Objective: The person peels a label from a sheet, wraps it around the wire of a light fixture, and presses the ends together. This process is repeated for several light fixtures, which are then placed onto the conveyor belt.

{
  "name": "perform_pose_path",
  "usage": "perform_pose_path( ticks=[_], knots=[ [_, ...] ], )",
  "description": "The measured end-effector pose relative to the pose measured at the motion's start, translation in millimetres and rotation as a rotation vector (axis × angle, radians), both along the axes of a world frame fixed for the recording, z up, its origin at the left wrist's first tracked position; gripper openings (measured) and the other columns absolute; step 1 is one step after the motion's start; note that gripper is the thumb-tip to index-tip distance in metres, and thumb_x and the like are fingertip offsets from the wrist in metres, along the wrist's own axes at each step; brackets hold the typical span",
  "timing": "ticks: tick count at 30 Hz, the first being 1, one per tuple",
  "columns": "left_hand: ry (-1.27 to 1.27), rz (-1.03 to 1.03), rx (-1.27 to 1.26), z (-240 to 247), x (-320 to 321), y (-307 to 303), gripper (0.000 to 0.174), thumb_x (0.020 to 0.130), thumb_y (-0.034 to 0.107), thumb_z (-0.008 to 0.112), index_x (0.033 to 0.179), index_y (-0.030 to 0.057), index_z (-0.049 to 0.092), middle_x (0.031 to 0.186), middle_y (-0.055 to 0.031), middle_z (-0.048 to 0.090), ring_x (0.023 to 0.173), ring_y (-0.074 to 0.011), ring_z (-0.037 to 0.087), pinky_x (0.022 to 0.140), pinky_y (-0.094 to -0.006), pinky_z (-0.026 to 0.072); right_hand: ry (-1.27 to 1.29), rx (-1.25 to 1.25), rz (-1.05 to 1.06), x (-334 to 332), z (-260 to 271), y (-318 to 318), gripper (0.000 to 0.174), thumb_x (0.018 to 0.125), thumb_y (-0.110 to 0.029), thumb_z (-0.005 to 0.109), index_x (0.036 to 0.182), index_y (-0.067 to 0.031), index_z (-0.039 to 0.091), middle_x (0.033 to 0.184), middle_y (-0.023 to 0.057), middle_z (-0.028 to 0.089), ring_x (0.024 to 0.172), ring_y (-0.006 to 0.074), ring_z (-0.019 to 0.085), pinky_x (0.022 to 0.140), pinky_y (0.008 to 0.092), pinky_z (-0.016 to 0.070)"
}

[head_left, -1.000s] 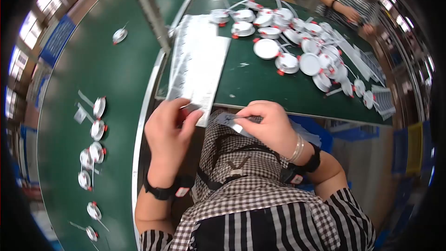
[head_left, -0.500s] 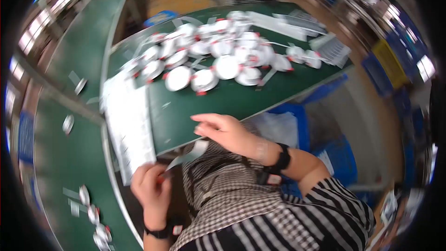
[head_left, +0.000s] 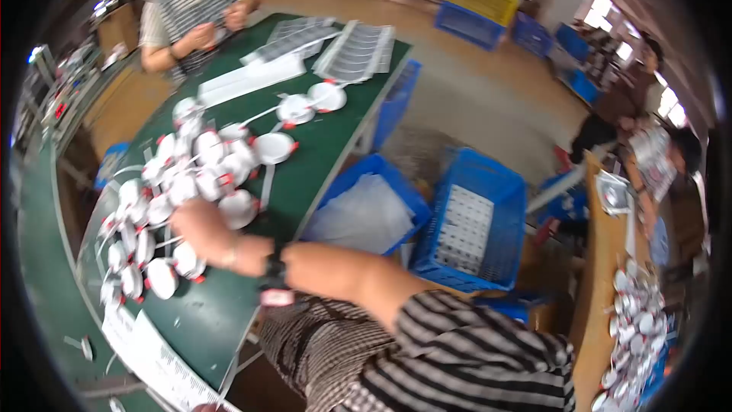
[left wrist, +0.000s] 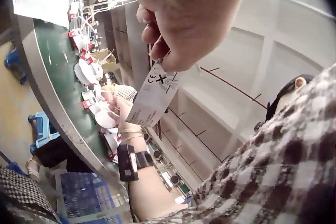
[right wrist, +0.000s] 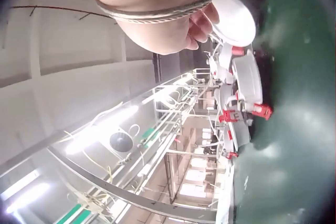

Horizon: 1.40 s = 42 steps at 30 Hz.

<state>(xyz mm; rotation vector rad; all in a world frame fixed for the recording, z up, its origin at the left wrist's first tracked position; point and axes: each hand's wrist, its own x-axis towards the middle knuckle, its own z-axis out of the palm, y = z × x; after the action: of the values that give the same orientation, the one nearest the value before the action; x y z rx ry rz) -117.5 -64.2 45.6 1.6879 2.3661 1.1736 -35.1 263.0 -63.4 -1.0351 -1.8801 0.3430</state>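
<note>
My left hand [left wrist: 191, 16] pinches one end of a small silvery label [left wrist: 153, 97] printed with a CE mark and small text, between thumb and fingers. In the head view only a sliver of that hand shows at the bottom edge. My right hand [head_left: 204, 235] reaches over a pile of round white lamps [head_left: 183, 187] with red clips on the green table [head_left: 305, 175]. In the right wrist view its fingers [right wrist: 198, 28] are right at the rim of one white lamp [right wrist: 236, 20]; whether they grip it, I cannot tell.
White printed sheets [head_left: 171, 358] lie at the table's near left edge. Grey label sheets [head_left: 354, 53] are at its far end, near a seated person [head_left: 202, 15]. Blue crates [head_left: 476, 214] stand on the floor to the right. More lamps [head_left: 637, 328] sit on a wooden bench.
The view has swung to the right. My right hand has left the area by the label and reached out over the lamp pile. The left hand keeps the label.
</note>
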Motion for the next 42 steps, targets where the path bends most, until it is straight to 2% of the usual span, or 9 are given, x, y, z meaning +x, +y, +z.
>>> perform_pose_path(
  ticks=[4, 13, 21, 26, 31, 32, 37, 39, 42],
  knots=[
    [-0.159, -0.13, 0.016, -17.6, -16.1, -9.2, 0.017, 0.076, -0.003, 0.065, 0.09, 0.0056, 0.059, 0.087, -0.0079, 0.06, 0.073, -0.0148, 0.053, 0.058, -0.0239, 0.042, 0.309, 0.009, -0.084, 80.6, 24.4, -35.4, 0.009, 0.074, -0.008, 0.054, 0.071, -0.0027, 0.06, 0.07, 0.0146, 0.057, 0.07, 0.0337, 0.057, 0.062, 0.0429, 0.0443],
    [0.027, -0.305, 0.131, -26.2, -23.1, 10.6, 0.016, 0.064, -0.007, 0.063, 0.074, 0.0027, 0.055, 0.071, -0.0073, 0.052, 0.055, -0.0139, 0.046, 0.046, -0.0232, 0.0344, 0.114, 0.091, -0.234, 93.3, 43.3, -17.7, 0.015, 0.08, -0.013, 0.061, 0.088, -0.0019, 0.066, 0.077, 0.0118, 0.063, 0.068, 0.027, 0.061, 0.061, 0.0347, 0.048],
    [0.045, -0.282, 0.136, -26.8, -30.9, -3.3, 0.018, 0.061, -0.008, 0.061, 0.074, 0.0025, 0.055, 0.069, -0.0079, 0.052, 0.055, -0.0161, 0.048, 0.05, -0.0251, 0.0371, -0.041, 0.135, -0.353, 65.8, 50.0, 21.2, 0.017, 0.075, -0.021, 0.066, 0.073, -0.0044, 0.065, 0.074, 0.0147, 0.059, 0.083, 0.0322, 0.057, 0.077, 0.0404, 0.044],
    [0.041, -0.273, 0.16, -28.1, -34.5, -11.6, 0.019, 0.06, -0.009, 0.06, 0.075, 0.0024, 0.055, 0.07, -0.0083, 0.052, 0.054, -0.0161, 0.048, 0.05, -0.0249, 0.0375, 0.266, 0.015, -0.152, 66.3, 61.8, 19.0, 0.018, 0.084, -0.018, 0.059, 0.082, -0.0009, 0.064, 0.07, 0.0123, 0.063, 0.065, 0.0297, 0.06, 0.059, 0.0385, 0.0469],
    [0.057, -0.2, 0.254, -14.0, -28.8, -14.3, 0.022, 0.057, -0.008, 0.058, 0.077, 0.0018, 0.054, 0.078, -0.0092, 0.052, 0.065, -0.0168, 0.049, 0.053, -0.024, 0.0364, 0.296, 0.121, 0.103, 85.2, 119.9, -46.3, 0.016, 0.087, -0.009, 0.055, 0.098, -0.0003, 0.062, 0.078, 0.008, 0.065, 0.071, 0.0171, 0.062, 0.066, 0.0293, 0.0485],
    [-0.104, -0.127, 0.215, -15.9, -31.0, -19.8, 0.022, 0.057, -0.006, 0.056, 0.077, 0.0012, 0.053, 0.08, -0.0088, 0.052, 0.07, -0.017, 0.049, 0.057, -0.0242, 0.0359, 0.32, 0.055, 0.206, 84.0, 124.0, -67.3, 0.016, 0.087, -0.012, 0.055, 0.096, -0.0037, 0.064, 0.077, 0.0095, 0.063, 0.071, 0.023, 0.061, 0.063, 0.0315, 0.048],
    [-0.434, -0.108, 0.192, -10.6, -37.9, -46.2, 0.02, 0.079, -0.004, 0.062, 0.093, 0.0086, 0.059, 0.101, -0.0118, 0.056, 0.093, -0.0224, 0.053, 0.083, -0.0285, 0.0414, 0.252, -0.97, 0.925, 86.8, 48.9, -174.9, 0.023, 0.091, -0.008, 0.051, 0.109, 0.0007, 0.06, 0.074, 0.005, 0.063, 0.064, 0.0093, 0.06, 0.06, 0.0241, 0.049],
    [-0.515, -0.15, 0.341, -15.1, -37.1, -23.2, 0.013, 0.065, -0.003, 0.06, 0.075, 0.001, 0.055, 0.069, -0.0071, 0.056, 0.061, -0.0156, 0.051, 0.053, -0.0278, 0.0405, 0.303, -1.15, 0.882, 91.1, 30.3, -187.7, 0.027, 0.09, -0.005, 0.051, 0.115, 0.0014, 0.056, 0.079, 0.0071, 0.064, 0.068, 0.0109, 0.063, 0.061, 0.0235, 0.0501],
    [-0.747, -0.058, 0.129, -19.1, -33.0, -41.1, 0.006, 0.075, -0.004, 0.057, 0.08, -0.002, 0.056, 0.078, -0.0078, 0.06, 0.056, -0.01, 0.052, 0.051, -0.02, 0.0418, 0.552, -1.251, 0.788, 57.3, -6.7, -218.2, 0.033, 0.09, -0.004, 0.053, 0.122, -0.0012, 0.049, 0.085, 0.0064, 0.065, 0.071, 0.0092, 0.062, 0.065, 0.0221, 0.0506]
  ],
)
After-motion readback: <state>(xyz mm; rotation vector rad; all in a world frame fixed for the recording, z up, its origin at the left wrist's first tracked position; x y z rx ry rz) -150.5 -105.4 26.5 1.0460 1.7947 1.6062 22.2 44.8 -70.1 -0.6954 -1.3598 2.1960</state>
